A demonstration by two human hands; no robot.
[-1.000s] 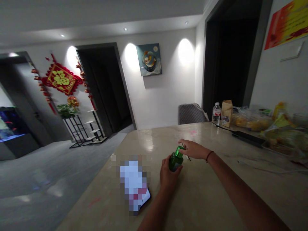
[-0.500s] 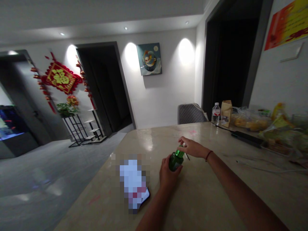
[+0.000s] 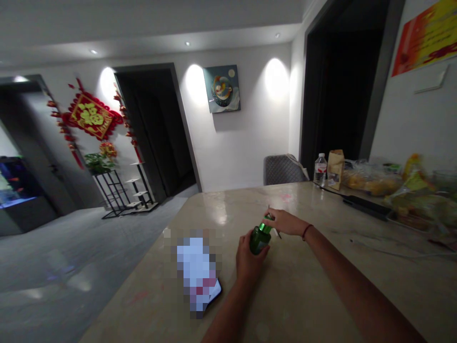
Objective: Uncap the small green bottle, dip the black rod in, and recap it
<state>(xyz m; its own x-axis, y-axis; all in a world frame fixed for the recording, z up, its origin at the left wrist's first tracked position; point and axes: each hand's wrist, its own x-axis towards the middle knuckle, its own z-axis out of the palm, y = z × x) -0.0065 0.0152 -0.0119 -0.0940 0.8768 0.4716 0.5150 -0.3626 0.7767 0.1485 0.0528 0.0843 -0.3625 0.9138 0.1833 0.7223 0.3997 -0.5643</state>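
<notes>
A small dark green bottle (image 3: 257, 242) with a shiny green cap (image 3: 264, 225) is tilted a little over the tabletop. My left hand (image 3: 246, 259) is wrapped round the bottle's body from the left. At the top, my right hand (image 3: 283, 221), with a dark red cord on its wrist, has its fingers closed round the cap. A thin dark stick-like thing (image 3: 279, 233) shows just below the right hand; what it is I cannot tell. Left of my left hand lies a phone (image 3: 215, 291), its lit screen mostly blurred out.
On the right of the stone-topped table (image 3: 303, 295) are a water bottle (image 3: 320, 170), a paper bag (image 3: 335, 169), a black power strip (image 3: 366, 206), several plastic bags of food (image 3: 373, 180) and a pale cable (image 3: 389, 255). A grey chair (image 3: 282, 170) stands behind the far edge.
My right hand's fingers have come down and closed more tightly round the cap. My left hand and the bottle have barely moved.
</notes>
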